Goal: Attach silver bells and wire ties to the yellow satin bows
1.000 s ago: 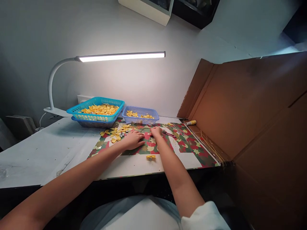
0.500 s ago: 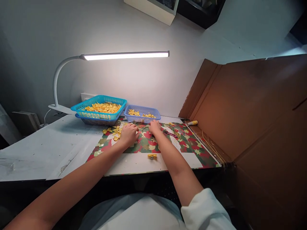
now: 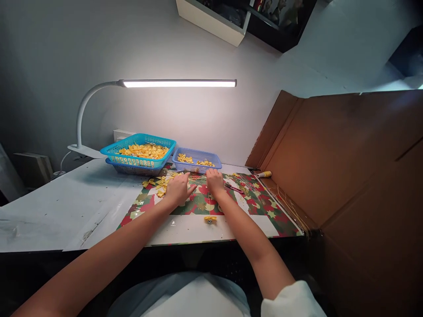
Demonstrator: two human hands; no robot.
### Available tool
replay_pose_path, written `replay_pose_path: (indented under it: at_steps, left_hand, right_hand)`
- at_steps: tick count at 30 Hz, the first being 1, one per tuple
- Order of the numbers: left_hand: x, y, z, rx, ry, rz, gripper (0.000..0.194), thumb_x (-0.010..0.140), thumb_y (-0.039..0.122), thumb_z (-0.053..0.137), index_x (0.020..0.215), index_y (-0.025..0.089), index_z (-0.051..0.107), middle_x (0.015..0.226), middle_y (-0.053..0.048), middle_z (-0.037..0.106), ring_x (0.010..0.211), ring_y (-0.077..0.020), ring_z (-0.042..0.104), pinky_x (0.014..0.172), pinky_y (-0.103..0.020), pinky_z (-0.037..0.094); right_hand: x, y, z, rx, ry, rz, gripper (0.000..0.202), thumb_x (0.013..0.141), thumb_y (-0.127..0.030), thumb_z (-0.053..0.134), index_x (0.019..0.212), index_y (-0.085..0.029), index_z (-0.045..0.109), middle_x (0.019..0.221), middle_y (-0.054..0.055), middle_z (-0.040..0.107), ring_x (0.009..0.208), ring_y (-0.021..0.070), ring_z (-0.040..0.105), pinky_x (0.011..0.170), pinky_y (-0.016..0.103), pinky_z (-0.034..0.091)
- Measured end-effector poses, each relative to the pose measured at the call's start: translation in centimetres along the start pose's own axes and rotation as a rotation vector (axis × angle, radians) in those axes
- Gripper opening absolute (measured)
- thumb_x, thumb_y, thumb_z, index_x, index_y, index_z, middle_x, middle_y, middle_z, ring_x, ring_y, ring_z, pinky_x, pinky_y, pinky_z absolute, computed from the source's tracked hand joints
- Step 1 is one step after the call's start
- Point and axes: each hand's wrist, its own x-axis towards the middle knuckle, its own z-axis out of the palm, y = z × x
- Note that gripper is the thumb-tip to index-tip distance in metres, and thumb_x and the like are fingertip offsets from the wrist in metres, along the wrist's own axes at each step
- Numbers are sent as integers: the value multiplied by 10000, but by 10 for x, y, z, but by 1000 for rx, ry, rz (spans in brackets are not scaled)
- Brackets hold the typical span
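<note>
My left hand (image 3: 177, 189) is over the patterned sheet, thumb spread away from the fingers. Its fingertips are near thin strands, partly hidden; I see nothing held. Beside it, my right hand (image 3: 214, 181) is closed, fingers curled down on a thin cord (image 3: 209, 200). That cord runs down toward a small yellow ribbon bow (image 3: 210, 219) with a shiny centre, lying on the white strip near the table's front edge. Several loose yellow bows (image 3: 161, 182) lie just left of my left hand. Pink-handled scissors (image 3: 234, 188) rest right of my right hand.
A turquoise basket (image 3: 109, 152) full of yellow bows is stacked on a blue one. Next to it, a lilac basket (image 3: 197, 169) holds more bows. A clip-on lamp (image 3: 180, 83) shines above. Cardboard (image 3: 346, 149) walls the right side, near a thread spool (image 3: 264, 174).
My left thumb has spread out from the fingers. My right hand stays almost in place. The whole view has shifted slightly downward; the bow still lies near the front edge.
</note>
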Motion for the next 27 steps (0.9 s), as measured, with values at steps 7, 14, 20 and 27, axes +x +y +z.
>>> replay_pose_path:
  at_steps: [7, 14, 20, 27]
  left_hand:
    - [1, 2, 2, -191, -113, -11, 259, 967, 347, 600, 1141, 160, 645, 1130, -81, 677, 959, -210, 670, 846, -419, 573]
    - [4, 11, 15, -471, -97, -93, 281, 962, 360, 607, 1140, 147, 645, 1109, -69, 679, 926, -215, 677, 802, -397, 587]
    - [20, 21, 33, -711, -75, -111, 300, 959, 351, 614, 1184, 153, 624, 1140, -82, 669, 940, -214, 676, 803, -405, 591]
    - [15, 16, 52, -842, -53, -159, 312, 958, 343, 617, 1207, 155, 614, 1166, -89, 660, 959, -218, 672, 812, -412, 590]
  right_hand:
    - [-32, -6, -4, 163, 128, 16, 256, 970, -84, 403, 1023, -142, 647, 1044, 155, 657, 984, 265, 556, 851, 353, 412]
    - [-47, -10, 6, 481, 288, 129, 317, 902, -36, 437, 1072, -146, 681, 1042, 128, 662, 988, 246, 579, 876, 335, 444]
    - [-43, 3, 24, 799, 424, 347, 97, 931, -165, 578, 893, -138, 663, 888, 44, 664, 807, 164, 630, 753, 312, 524]
    - [-42, 7, 36, 1084, 329, 431, 209, 970, -331, 614, 1003, -129, 659, 933, 30, 685, 774, 141, 667, 702, 304, 580]
